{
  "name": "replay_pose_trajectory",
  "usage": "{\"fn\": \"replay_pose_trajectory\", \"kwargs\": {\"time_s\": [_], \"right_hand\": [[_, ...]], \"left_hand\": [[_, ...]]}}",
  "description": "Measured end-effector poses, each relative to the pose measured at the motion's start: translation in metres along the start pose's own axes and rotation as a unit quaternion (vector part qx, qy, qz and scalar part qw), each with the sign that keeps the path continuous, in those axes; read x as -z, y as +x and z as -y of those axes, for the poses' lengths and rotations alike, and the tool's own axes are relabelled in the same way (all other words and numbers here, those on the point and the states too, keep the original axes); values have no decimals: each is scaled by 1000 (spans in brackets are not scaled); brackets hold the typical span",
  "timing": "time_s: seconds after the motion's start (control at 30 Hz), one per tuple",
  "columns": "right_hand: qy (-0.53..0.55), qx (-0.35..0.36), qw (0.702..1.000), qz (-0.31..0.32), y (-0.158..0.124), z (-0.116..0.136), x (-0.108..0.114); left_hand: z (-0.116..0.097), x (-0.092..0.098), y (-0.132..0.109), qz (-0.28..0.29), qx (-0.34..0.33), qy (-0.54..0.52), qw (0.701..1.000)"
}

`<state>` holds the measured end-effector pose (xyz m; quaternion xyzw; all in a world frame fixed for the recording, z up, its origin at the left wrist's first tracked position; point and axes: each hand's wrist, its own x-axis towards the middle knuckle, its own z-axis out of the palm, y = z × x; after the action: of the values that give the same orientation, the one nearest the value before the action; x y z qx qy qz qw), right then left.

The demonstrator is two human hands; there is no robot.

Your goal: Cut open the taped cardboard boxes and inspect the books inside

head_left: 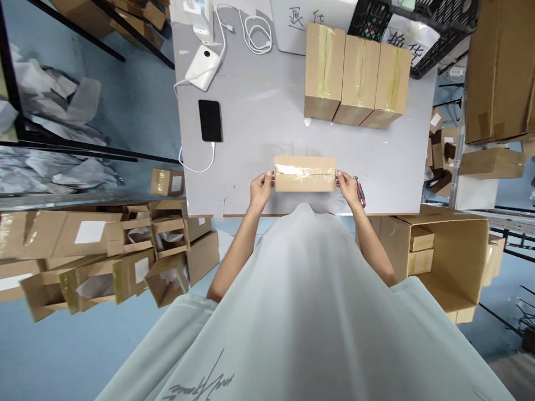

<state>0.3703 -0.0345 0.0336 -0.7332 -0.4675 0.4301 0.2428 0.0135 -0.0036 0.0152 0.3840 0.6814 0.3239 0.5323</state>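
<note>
Near the front edge of the grey table [251, 117], a small cardboard box [305, 181] lies with clear tape along its top seam. My left hand [262, 188] grips its left end with thumb and fingers. At the opposite end, my right hand [348, 187] holds it the same way. Just right of that hand, a red and black box cutter [360, 192] rests on the table. Three taped cardboard boxes [360, 78] stand side by side farther back.
A black phone [210, 121], a white power bank [203, 67] and cables occupy the table's left. A black crate [418, 28] sits at the back right. Opened boxes [137, 234] are piled at floor left; a large open carton [447, 262] stands at right.
</note>
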Motion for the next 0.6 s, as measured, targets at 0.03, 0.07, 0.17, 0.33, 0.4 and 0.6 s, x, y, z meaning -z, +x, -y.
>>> {"fn": "replay_pose_trajectory", "kwargs": {"time_s": [0.03,0.07,0.17,0.33,0.4,0.6], "right_hand": [[30,-24,999,-2,-2,-7,0],[56,-52,997,-6,-5,-14,0],[88,-107,990,2,-15,-33,-5],[121,-41,991,39,-20,-37,-22],[132,-17,990,54,-19,-29,-27],[131,-10,990,60,-19,-8,-25]], "left_hand": [[7,3,-1,-3,20,-10,1000],[14,5,-2,-8,42,-13,999],[35,9,-6,-6,92,7,996],[49,0,-8,57,71,26,996],[48,-8,-7,81,50,21,995],[38,-17,-3,86,34,67,993]]}}
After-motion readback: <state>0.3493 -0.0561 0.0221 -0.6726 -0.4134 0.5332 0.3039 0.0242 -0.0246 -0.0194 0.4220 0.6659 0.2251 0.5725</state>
